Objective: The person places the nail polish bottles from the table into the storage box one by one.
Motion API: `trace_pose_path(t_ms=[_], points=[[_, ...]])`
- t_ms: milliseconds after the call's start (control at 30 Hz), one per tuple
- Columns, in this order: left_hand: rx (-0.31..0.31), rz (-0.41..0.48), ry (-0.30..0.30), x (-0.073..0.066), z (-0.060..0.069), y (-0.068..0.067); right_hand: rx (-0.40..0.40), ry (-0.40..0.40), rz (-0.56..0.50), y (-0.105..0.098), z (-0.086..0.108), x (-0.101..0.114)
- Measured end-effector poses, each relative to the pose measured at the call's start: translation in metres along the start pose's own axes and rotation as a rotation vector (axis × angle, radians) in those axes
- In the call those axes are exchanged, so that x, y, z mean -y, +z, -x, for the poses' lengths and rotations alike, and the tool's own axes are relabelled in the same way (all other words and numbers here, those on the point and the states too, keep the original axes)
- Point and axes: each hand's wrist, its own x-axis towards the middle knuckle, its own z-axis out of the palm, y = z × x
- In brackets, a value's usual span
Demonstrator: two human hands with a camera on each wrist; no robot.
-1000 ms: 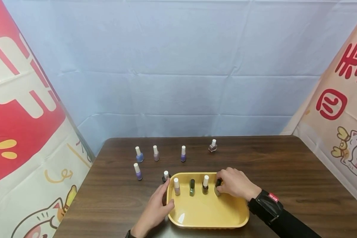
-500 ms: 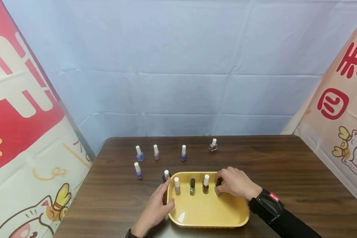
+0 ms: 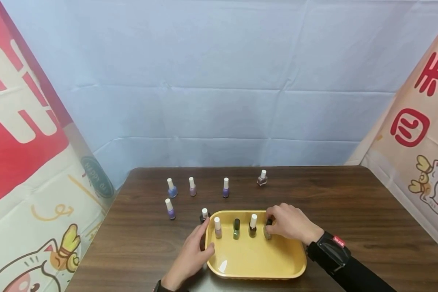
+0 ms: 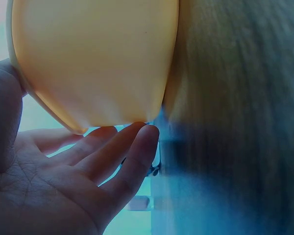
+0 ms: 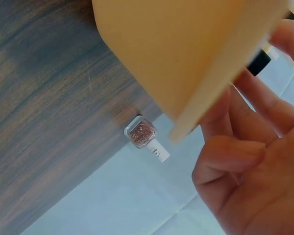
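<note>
A shallow yellow tray (image 3: 255, 259) lies near the table's front. Along its back wall stand a pale pink nail polish bottle (image 3: 217, 229), a green one with a black cap (image 3: 236, 230) and a dark one with a white cap (image 3: 253, 227). At the row's right end my right hand (image 3: 290, 222) pinches another black-capped nail polish bottle (image 3: 268, 231), partly covered by the fingers. My left hand (image 3: 192, 253) rests at the tray's left end, its extended fingers against the outer wall (image 4: 103, 73) in the left wrist view, thumb near the rim.
Behind the tray stand blue (image 3: 172, 190), lilac (image 3: 192, 187) and purple (image 3: 225, 188) nail polish bottles, with another purple one (image 3: 170, 210) at left. A dark bottle (image 3: 204, 215) sits beside the tray's back-left corner. A glittery bottle (image 5: 140, 133) stands near the table's far edge.
</note>
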Motion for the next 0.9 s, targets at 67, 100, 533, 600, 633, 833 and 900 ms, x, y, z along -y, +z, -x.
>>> trace_pose_path(t_ms=[67,100,533,600,633,833,900], points=[[-0.005,-0.003,0.004,0.000,0.000,0.000,0.001,0.008,0.003,-0.001,0.000,0.001],[-0.005,-0.001,0.004,0.000,0.000,0.000,0.000,0.012,0.006,-0.001,-0.001,0.001],[0.015,0.007,-0.016,-0.001,0.000,-0.002,-0.042,-0.015,0.005,-0.015,-0.002,0.002],[0.017,0.014,-0.016,-0.002,0.000,-0.002,-0.049,-0.024,-0.009,-0.018,-0.003,0.002],[0.015,0.013,-0.015,-0.002,0.000,-0.002,-0.054,-0.028,-0.014,-0.020,-0.004,0.001],[0.022,0.032,-0.013,-0.002,0.000,-0.002,-0.095,-0.026,-0.023,-0.029,-0.012,-0.004],[0.023,0.037,-0.008,-0.001,0.000,-0.001,-0.101,-0.030,-0.037,-0.030,-0.016,-0.006]])
